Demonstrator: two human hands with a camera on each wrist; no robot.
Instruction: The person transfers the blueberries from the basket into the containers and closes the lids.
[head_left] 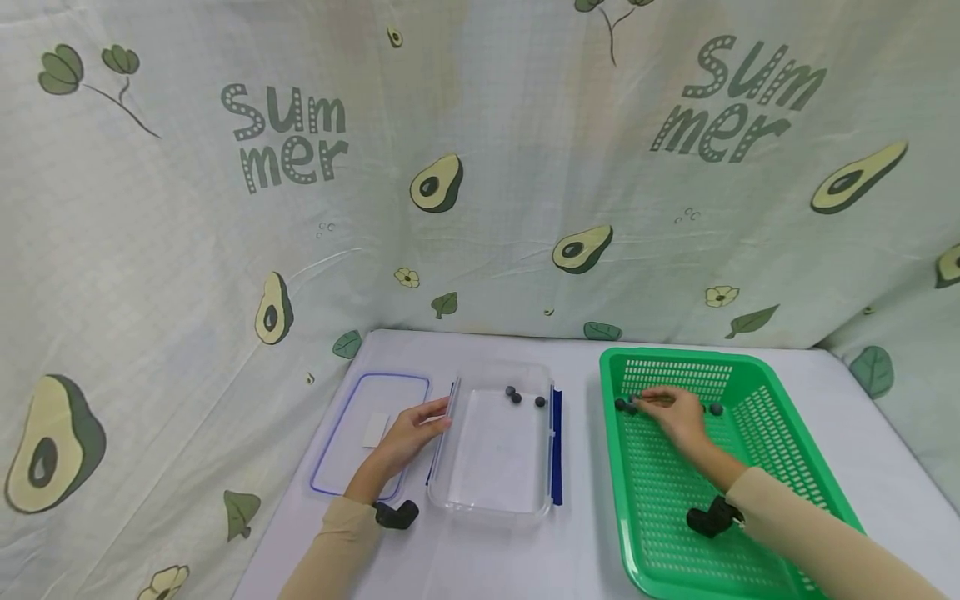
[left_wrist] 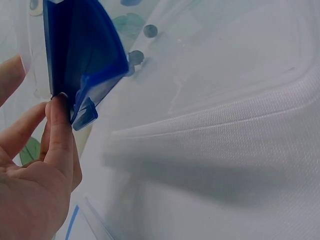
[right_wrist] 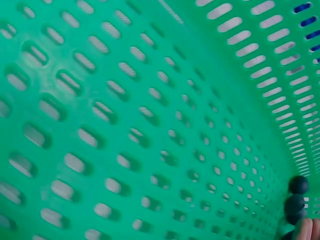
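Observation:
A clear plastic container (head_left: 491, 450) with blue latch flaps stands in the middle of the table. My left hand (head_left: 411, 433) grips its left side, fingers against the hanging blue latch flap (left_wrist: 87, 45) in the left wrist view. A few blueberries (head_left: 516, 398) lie toward the container's far end. On the right is a green perforated basket (head_left: 637, 533). Inside it, my right hand (head_left: 678, 417) reaches to the far left corner, fingertips right at a cluster of blueberries (right_wrist: 295, 204). I cannot tell whether a berry is between those fingers.
A clear lid with a blue seal (head_left: 348, 421) lies left of the container, a white label on it. Another blueberry (head_left: 716, 409) sits near the basket's far end, right of the hand. Behind the table hangs a cloth (head_left: 502, 275) printed with avocados.

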